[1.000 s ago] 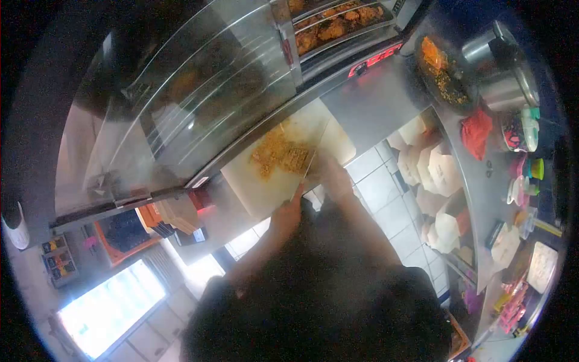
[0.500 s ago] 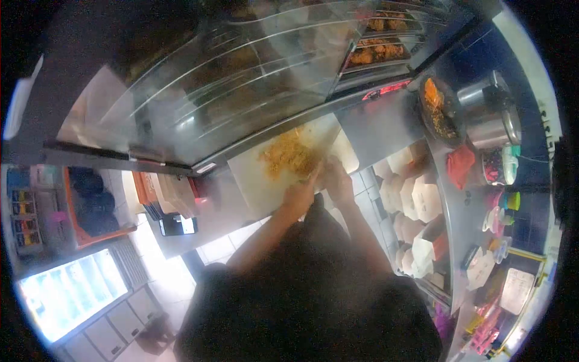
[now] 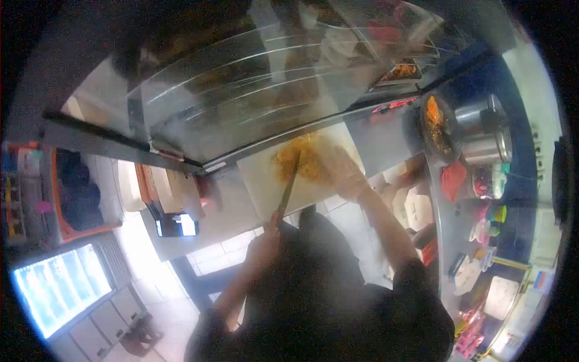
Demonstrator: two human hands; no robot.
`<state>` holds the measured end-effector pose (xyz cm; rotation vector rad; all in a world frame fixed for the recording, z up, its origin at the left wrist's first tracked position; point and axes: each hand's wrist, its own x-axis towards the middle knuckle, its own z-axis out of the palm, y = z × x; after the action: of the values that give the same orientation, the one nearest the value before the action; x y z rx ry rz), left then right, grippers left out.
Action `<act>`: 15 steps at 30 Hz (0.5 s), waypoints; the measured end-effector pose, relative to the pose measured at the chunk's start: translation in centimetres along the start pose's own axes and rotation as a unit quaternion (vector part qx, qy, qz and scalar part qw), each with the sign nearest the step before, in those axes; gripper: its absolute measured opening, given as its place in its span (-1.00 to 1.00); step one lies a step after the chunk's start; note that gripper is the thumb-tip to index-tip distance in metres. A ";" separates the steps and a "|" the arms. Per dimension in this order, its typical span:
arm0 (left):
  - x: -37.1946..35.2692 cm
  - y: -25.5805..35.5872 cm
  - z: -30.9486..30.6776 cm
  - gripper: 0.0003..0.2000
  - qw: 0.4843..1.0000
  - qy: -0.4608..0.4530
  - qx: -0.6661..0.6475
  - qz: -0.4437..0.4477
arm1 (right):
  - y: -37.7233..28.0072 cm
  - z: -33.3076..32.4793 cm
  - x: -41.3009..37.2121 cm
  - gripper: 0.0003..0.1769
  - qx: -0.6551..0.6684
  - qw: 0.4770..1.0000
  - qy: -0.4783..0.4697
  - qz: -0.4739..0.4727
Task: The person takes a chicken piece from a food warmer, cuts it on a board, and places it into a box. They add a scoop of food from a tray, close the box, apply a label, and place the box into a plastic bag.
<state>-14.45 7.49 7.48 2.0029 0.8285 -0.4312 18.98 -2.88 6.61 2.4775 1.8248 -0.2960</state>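
A heap of chopped yellow-orange food (image 3: 295,160) lies on a white cutting board (image 3: 259,187) in the head view. My left hand (image 3: 264,246) is closed round the handle of a long knife (image 3: 288,190), near the board's front edge. The knife's blade slants up and away, its tip in the heap. At the heap's right side, my right hand (image 3: 342,174) reaches over the board, fingers stretched out and touching or just above the food. Motion and haze blur those fingers.
Behind the board rises a glass display case (image 3: 241,90) with wire racks. A phone (image 3: 178,225) lies at the counter's left. To the right stand a dark pan (image 3: 439,130) with orange food, a steel pot (image 3: 488,142) and white boxes (image 3: 416,208).
My hands, close together before, are now apart. The left has drawn back toward me with the knife, now pointing into the heap; the right has opened out over the food's right side.
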 end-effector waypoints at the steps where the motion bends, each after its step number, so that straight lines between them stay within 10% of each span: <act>1: 0.2 -0.1 0.4 -0.38 1.000 -0.021 -0.009 -0.001 | 0.0 -0.9 1.0 -0.06 -0.094 0.993 -0.032 -0.067; 8: 2.1 -0.4 5.0 -0.43 0.974 0.147 -0.112 0.133 | -1.7 -3.7 7.6 -0.40 -0.044 0.952 -0.050 -0.299; 9: 2.8 0.0 5.1 -0.41 0.986 0.099 -0.120 0.062 | -1.6 -3.9 8.1 -0.35 0.270 0.928 -0.161 -0.200; 10: 3.1 0.2 5.8 -0.39 0.991 0.047 -0.128 -0.010 | -1.7 -3.8 8.3 -0.29 0.547 0.792 -0.262 -0.072; 11: 4.1 -0.3 7.6 -0.39 0.989 0.055 -0.133 -0.023 | -0.9 -3.3 8.5 -0.29 0.547 0.788 -0.272 -0.083; 13: 6.6 -1.4 11.3 -0.35 0.979 0.128 -0.156 0.042 | 1.5 -1.8 8.8 0.00 0.128 0.944 -0.108 -0.283; 15: 5.6 2.6 9.7 -0.33 0.971 0.108 -0.211 -0.026 | 1.7 0.7 8.2 0.06 0.162 0.949 -0.069 -0.262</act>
<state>-8.40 0.52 0.61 1.6504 1.0143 -0.0539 22.88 4.18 4.32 2.0110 2.5118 -0.8296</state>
